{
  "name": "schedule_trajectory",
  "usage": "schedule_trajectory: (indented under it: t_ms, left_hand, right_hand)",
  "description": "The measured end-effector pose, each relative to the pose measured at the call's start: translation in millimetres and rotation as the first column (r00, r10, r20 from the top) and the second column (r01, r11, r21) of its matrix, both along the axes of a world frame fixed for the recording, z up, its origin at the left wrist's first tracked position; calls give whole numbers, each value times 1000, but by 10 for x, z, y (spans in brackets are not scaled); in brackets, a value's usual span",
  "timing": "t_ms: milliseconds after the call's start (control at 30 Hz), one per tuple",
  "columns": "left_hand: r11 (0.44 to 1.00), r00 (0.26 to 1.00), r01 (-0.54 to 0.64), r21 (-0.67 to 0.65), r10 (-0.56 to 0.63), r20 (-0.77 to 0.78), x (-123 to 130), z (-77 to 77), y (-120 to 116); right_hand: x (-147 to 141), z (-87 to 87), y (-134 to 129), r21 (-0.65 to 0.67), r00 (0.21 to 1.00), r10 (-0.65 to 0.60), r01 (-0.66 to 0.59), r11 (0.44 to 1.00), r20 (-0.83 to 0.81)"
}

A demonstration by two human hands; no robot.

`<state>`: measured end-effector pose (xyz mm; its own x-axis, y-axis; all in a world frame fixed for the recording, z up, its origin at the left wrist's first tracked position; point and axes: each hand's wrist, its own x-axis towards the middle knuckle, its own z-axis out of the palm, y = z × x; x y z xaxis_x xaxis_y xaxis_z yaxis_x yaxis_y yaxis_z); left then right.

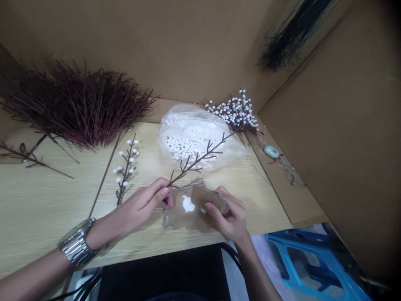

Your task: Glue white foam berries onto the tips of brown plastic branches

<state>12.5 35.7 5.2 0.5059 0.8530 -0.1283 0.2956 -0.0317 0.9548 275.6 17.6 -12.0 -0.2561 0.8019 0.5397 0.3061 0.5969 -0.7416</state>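
Note:
Pinched in my left hand is a bare brown twig, its forked tip slanting up to the right. My right hand grips a small piece of cardboard. Below both hands lies a cardboard sheet bearing a blob of white glue, just left of the held piece. Beyond the twig sits a clear plastic bag with many white beads inside. Left of my left hand lies a twig with white berries.
A large heap of bare dark twigs lies at back left, with loose twigs before it. White-berried stems are piled at back right. Glasses and a pale blue oval object lie right. A blue plastic stool stands below.

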Motion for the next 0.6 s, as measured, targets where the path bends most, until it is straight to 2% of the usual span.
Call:
schedule_trajectory:
  t_ms: [233, 300, 433, 600]
  left_hand:
    - [1000, 1000, 4, 1, -4, -9, 8, 28, -1]
    - [1000, 1000, -3, 6, 3, -4, 10, 30, -4]
    - [1000, 1000, -27, -8, 27, 2, 20, 39, -11]
    - [998, 1000, -29, -47, 29, 10, 14, 70, -21]
  right_hand:
    - [-9, -13, 12, -13, 997, 15, -14, 1000, 82]
    - [3, -15, -6, -41, 999, -53, 53, 998, 13]
    - [50, -36, -59, -222, 957, -251, 216, 951, -146]
    - [118, -115, -80, -349, 886, -393, 298, 888, -244]
